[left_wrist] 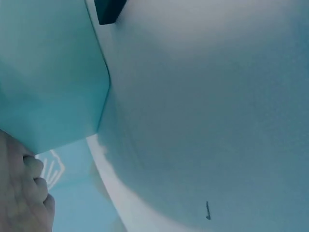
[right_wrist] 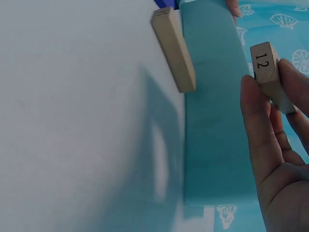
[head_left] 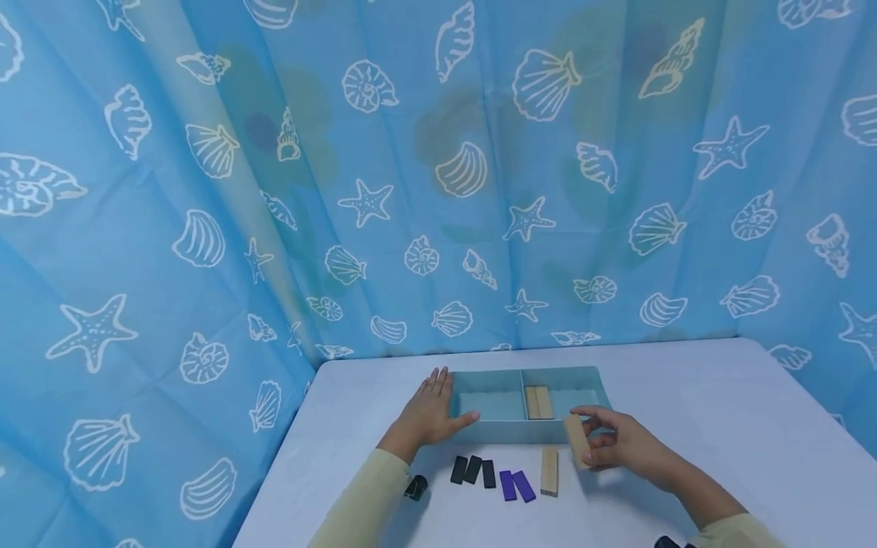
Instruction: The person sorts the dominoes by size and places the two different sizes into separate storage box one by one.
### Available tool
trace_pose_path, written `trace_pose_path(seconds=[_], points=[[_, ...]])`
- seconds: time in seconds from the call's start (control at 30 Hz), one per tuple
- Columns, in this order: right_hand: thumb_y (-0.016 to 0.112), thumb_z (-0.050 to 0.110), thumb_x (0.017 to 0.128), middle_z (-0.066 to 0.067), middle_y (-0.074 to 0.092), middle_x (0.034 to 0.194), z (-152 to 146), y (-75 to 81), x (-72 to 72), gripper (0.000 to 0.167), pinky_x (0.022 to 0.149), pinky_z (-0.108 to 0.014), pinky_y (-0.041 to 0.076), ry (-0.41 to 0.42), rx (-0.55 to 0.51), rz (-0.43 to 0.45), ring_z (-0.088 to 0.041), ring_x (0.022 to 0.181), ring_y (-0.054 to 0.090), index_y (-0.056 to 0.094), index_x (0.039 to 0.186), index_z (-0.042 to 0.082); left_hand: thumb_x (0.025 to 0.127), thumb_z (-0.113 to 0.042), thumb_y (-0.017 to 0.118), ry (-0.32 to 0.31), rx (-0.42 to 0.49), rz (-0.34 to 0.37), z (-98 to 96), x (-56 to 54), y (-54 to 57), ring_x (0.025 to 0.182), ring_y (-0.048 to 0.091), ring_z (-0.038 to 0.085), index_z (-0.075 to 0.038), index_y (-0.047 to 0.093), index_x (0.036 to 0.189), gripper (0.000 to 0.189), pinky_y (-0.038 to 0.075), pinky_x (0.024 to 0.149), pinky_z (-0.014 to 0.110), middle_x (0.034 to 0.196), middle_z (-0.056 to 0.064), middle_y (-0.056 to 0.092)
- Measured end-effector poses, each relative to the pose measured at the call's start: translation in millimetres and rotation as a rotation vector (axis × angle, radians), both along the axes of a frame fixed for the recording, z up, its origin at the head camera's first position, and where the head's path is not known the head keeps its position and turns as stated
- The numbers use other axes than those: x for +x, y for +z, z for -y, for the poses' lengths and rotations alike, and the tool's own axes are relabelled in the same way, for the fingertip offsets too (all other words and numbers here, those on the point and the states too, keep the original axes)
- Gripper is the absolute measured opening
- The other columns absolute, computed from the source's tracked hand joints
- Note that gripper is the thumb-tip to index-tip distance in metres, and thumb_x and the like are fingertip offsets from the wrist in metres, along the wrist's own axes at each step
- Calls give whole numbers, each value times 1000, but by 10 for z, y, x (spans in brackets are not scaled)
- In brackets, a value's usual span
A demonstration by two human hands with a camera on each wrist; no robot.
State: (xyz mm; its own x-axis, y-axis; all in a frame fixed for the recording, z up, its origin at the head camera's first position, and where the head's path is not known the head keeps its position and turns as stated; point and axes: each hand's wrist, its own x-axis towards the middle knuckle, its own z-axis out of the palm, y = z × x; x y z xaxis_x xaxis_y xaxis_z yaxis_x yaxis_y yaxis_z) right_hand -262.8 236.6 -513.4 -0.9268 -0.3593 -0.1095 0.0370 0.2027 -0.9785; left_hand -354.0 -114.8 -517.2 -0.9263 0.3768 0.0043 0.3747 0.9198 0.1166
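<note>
A light blue box (head_left: 507,432) with two compartments lies on the white table. My left hand (head_left: 428,411) rests on its left end, fingers stretched along the side and thumb over the front rim. My right hand (head_left: 623,445) pinches a wooden block (head_left: 577,441) between thumb and fingers, raised in front of the box's right half. In the right wrist view this wooden block (right_wrist: 266,72) bears the number 12 on its end. Two similar wooden blocks (head_left: 537,402) lie side by side in the right compartment, against the divider. The left compartment holds nothing visible.
In front of the box lie another wooden block (head_left: 550,472), two purple blocks (head_left: 516,485) and three black blocks (head_left: 473,469). A blue curtain (head_left: 425,190) with white shell prints hangs behind the table and along its left side.
</note>
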Motion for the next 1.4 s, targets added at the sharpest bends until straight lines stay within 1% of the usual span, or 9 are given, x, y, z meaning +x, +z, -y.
trace_pose_path(seconds=[0.17, 0.3, 0.4, 0.6, 0.7, 0.87, 1.07, 1.2, 1.4], points=[[78, 1, 79, -22, 47, 117, 4, 104, -54, 79, 76, -45, 57, -8, 4, -26, -28, 93, 63, 37, 146, 1, 87, -77, 39, 5, 4, 8, 23, 3, -15, 148, 3, 25, -3, 13, 155, 103, 10, 117, 42, 162, 11, 9], [78, 7, 81, -21, 47, 119, -15, 216, -119, 77, 76, -41, 58, -26, 41, -82, -28, 94, 62, 37, 147, 3, 87, -76, 39, 6, 14, 8, 23, -9, -31, 148, 2, 25, -3, 12, 155, 104, 9, 117, 41, 162, 10, 8], [76, 8, 83, -20, 47, 120, -16, 280, -192, 76, 76, -39, 58, -47, 68, -120, -27, 94, 61, 36, 147, 3, 87, -77, 39, 6, 21, 9, 15, -23, -41, 148, 1, 25, -4, 11, 156, 104, 8, 117, 41, 162, 10, 7], [73, 8, 88, -21, 46, 123, 37, 343, -363, 73, 77, -38, 57, -82, 98, -166, -26, 94, 61, 33, 149, 5, 87, -77, 38, -2, 16, -5, -10, -59, 5, 148, 0, 25, -3, 11, 156, 104, 8, 117, 41, 162, 10, 7], [73, 10, 88, -21, 46, 124, 71, 335, -438, 74, 78, -39, 57, -96, 99, -170, -26, 95, 61, 32, 150, 6, 88, -77, 39, -3, 24, -2, -17, -47, 20, 148, 1, 26, -2, 12, 155, 104, 8, 117, 42, 162, 11, 8], [70, 7, 90, -23, 45, 125, 108, 275, -538, 72, 79, -39, 57, -89, 93, -147, -26, 95, 62, 31, 150, 4, 87, -77, 39, 9, 23, 13, -10, -14, -6, 148, 2, 26, -3, 12, 155, 104, 8, 117, 42, 162, 10, 8], [66, 5, 91, -24, 45, 126, 180, 245, -631, 68, 79, -38, 57, -132, 170, -127, -24, 92, 64, 30, 150, 3, 87, -76, 39, 7, 36, 2, 4, 0, 14, 148, 2, 26, -3, 13, 155, 104, 9, 117, 43, 162, 11, 10], [66, 3, 91, -23, 46, 124, 241, 189, -659, 68, 78, -36, 57, -160, 213, -100, -23, 91, 64, 29, 149, -1, 87, -76, 40, 6, 37, 1, 16, 1, 2, 148, 3, 26, -2, 14, 155, 104, 9, 117, 43, 162, 11, 10], [67, 2, 90, -24, 50, 117, 279, 118, -667, 67, 76, -38, 56, -158, 270, -96, -26, 90, 65, 30, 144, -12, 87, -76, 41, -1, 50, -3, 31, -4, -47, 148, 4, 27, -2, 14, 155, 104, 9, 117, 43, 161, 12, 11]])
